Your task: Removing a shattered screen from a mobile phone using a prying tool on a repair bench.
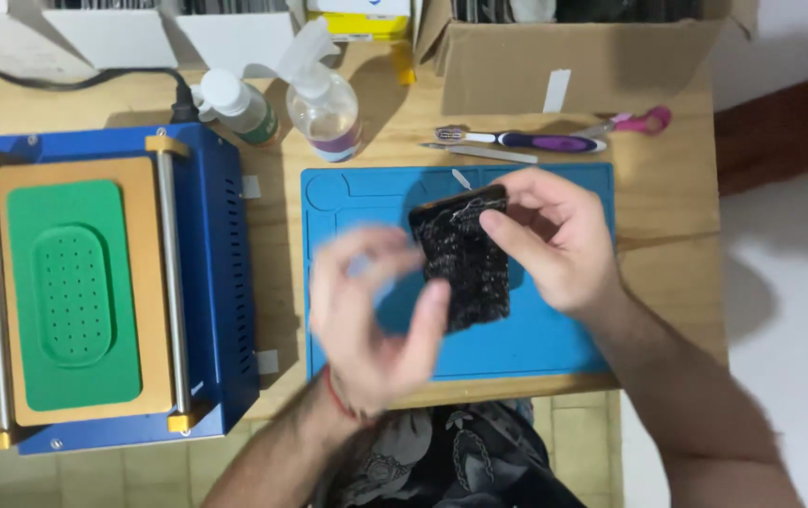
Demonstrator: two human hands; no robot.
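Over the blue silicone work mat (554, 348) we pinch the cracked black phone panel (462, 256) at its top edge in our right hand (554, 240), our blurred left hand (376, 320) half-curled, touching its lower edge, hemmed leftward by the blue separator machine (220, 273), bottles, tools and a cardboard box (573, 66) behind.

Blue machine (216, 273) with green pad (74, 292), spray bottle (326, 108), purple-handled tool (536, 142), cardboard box (573, 66), pink scissors (644, 120).
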